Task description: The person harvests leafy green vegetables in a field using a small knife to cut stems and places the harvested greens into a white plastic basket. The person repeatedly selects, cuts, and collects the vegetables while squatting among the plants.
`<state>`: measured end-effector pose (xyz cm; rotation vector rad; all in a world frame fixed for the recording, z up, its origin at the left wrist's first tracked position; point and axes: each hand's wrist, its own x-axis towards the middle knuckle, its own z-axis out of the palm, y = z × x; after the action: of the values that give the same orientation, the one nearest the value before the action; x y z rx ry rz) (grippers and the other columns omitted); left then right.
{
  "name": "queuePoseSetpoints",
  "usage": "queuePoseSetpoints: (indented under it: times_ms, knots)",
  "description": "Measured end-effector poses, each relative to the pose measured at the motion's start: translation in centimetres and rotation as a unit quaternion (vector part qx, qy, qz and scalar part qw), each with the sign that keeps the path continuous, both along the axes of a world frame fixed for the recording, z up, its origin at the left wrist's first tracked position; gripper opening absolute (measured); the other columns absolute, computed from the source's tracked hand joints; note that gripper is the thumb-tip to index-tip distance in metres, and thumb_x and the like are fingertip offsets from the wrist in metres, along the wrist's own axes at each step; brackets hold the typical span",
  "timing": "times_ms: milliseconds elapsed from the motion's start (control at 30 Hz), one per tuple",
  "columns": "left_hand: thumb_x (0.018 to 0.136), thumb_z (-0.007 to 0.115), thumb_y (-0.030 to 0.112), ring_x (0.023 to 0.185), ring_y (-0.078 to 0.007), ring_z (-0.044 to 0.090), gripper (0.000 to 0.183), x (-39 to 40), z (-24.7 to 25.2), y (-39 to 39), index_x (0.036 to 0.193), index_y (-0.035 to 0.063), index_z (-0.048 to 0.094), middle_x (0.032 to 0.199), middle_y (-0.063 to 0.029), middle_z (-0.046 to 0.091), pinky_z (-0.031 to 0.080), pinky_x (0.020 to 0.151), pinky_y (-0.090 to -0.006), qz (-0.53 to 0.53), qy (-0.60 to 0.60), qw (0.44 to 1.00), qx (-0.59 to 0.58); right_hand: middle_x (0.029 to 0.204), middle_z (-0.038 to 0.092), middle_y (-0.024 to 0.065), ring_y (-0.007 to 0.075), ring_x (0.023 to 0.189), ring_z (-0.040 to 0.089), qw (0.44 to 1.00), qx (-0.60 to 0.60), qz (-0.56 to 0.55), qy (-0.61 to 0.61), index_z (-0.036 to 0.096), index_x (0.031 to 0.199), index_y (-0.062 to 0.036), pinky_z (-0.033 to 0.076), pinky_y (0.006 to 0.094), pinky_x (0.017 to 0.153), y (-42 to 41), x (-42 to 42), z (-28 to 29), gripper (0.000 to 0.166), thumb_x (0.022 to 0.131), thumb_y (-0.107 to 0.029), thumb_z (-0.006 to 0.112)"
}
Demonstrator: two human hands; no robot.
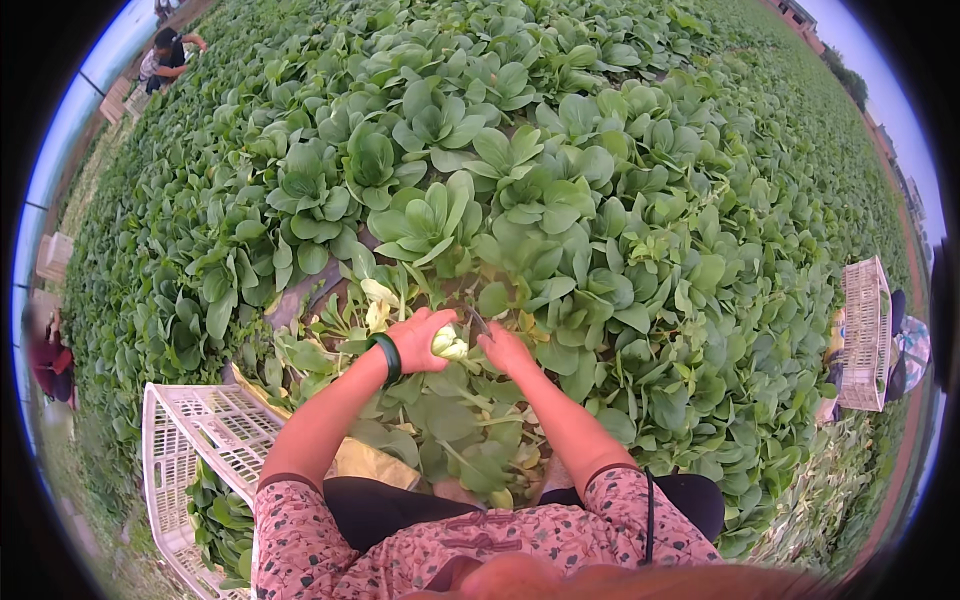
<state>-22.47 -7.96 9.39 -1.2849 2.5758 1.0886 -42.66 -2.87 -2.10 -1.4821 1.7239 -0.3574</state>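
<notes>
My left hand (416, 339), with a dark green bangle (387, 358) at its wrist, is closed around a head of bok choy (450, 343). The pale, cut-looking base of that head points towards my right hand (505, 350). My right hand grips a small knife or sickle, its thin dark metal blade (475, 318) showing beyond the fingers; the handle is hidden in the fist. Between my forearms, loose green leaves (450, 416) lie on the ground. Just past my left hand is a yellowed, wilted leaf (379, 294).
A white plastic crate (206, 420) holding bok choy (217, 517) stands at my left. Dense growing bok choy (427, 221) spreads ahead. One person (165, 60) crouches far left, another (51, 360) at the left rim. A person (907, 345) is behind a crate (862, 337) at right.
</notes>
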Motion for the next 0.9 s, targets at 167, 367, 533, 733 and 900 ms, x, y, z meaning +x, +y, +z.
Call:
queuePoseSetpoints:
  times_ms: [167,367,533,733,900]
  knots:
    - [0.062,0.075,0.029,0.099,-0.0353,0.058,0.085,-7.6,-1.7,-6.1,0.134,0.0205,0.031,0.117,-0.0213,0.047,0.049,0.08,-0.0437,-0.049,-0.226,0.97,-0.079,0.112,0.057,0.0222,0.0394,0.104,0.053,0.992,0.023,-0.119,-0.031,0.05,0.114,-0.0057,0.042,0.0451,0.089,-3.5,0.9,-2.4,0.034,0.088,-0.027,0.045]
    - [0.062,0.076,0.031,0.098,-0.0344,0.06,0.096,-6.8,-6.7,-9.9,0.14,0.0161,0.023,0.123,-0.0202,0.047,0.049,0.082,-0.0423,0.063,-0.388,0.917,-0.068,0.118,0.055,0.0219,0.0376,0.108,0.052,0.986,-0.064,-0.145,-0.045,0.051,0.119,-0.0021,0.041,0.0431,0.092,-5.3,1.6,-5.7,0.04,0.091,-0.029,0.041]
    - [0.063,0.074,0.03,0.108,-0.0366,0.054,0.091,-2.6,-8.0,-10.6,0.139,0.0176,0.026,0.136,-0.0206,0.036,0.048,0.087,-0.0411,0.017,-0.362,0.925,-0.114,0.108,0.058,0.0229,0.0378,0.101,0.055,0.992,-0.054,-0.111,-0.009,0.054,0.107,0.0017,0.043,0.0445,0.085,-8.2,0.9,-10.1,0.037,0.092,-0.029,0.039]
    - [0.064,0.073,0.03,0.115,-0.0376,0.048,0.091,-0.2,-8.4,-10.7,0.141,0.022,0.025,0.14,-0.0188,0.033,0.047,0.09,-0.042,0.033,-0.355,0.928,-0.106,0.084,0.057,0.022,0.0379,0.079,0.056,0.985,-0.158,-0.074,-0.001,0.057,0.091,0.0014,0.044,0.0465,0.073,-10.2,1.4,-10.6,0.026,0.085,-0.023,0.051]
    - [0.066,0.073,0.029,0.116,-0.0389,0.047,0.09,-0.6,-8.6,-10.5,0.141,0.0207,0.024,0.137,-0.0177,0.038,0.046,0.091,-0.0424,0.021,-0.368,0.924,-0.105,0.084,0.057,0.0212,0.0379,0.079,0.056,0.978,-0.191,-0.087,-0.011,0.058,0.09,-0.0021,0.044,0.0474,0.071,-10.4,1.0,-11.3,0.02,0.082,-0.02,0.055]
